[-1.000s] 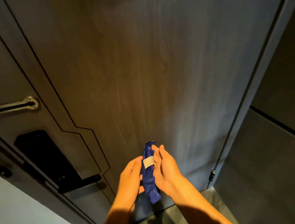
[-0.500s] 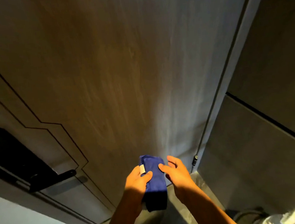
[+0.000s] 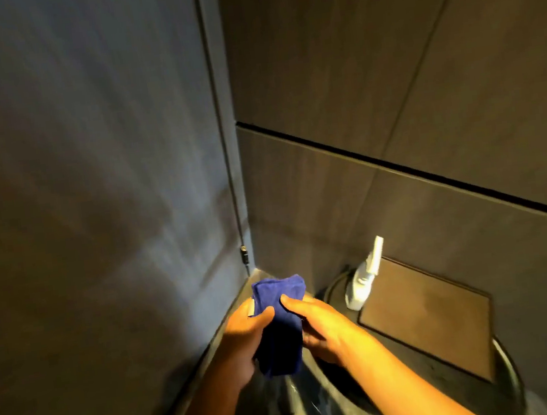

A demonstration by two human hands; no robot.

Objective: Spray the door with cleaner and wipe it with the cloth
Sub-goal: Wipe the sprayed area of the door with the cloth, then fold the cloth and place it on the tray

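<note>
A folded blue cloth [image 3: 279, 323] with a small white tag is held between both hands low in the middle of the view. My left hand [image 3: 247, 338] grips its left edge and my right hand [image 3: 317, 326] grips its right edge. The dark grey door [image 3: 88, 168] fills the left half, with its hinge edge running down the middle. A white spray bottle [image 3: 363, 279] stands to the right of my hands, on a dark round surface [image 3: 505, 365] by the wall, apart from both hands.
A tiled wall [image 3: 403, 70] with a dark horizontal groove fills the right half. A brown rectangular panel [image 3: 426, 316] lies on the round surface behind the bottle. A small hinge pin [image 3: 244, 254] sits low on the door edge. The floor threshold runs diagonally below my left arm.
The view has swung to the right: the door handle and lock have left the frame and the wall, spray bottle and round surface have come in. Both hands still hold the cloth, now folded flatter.
</note>
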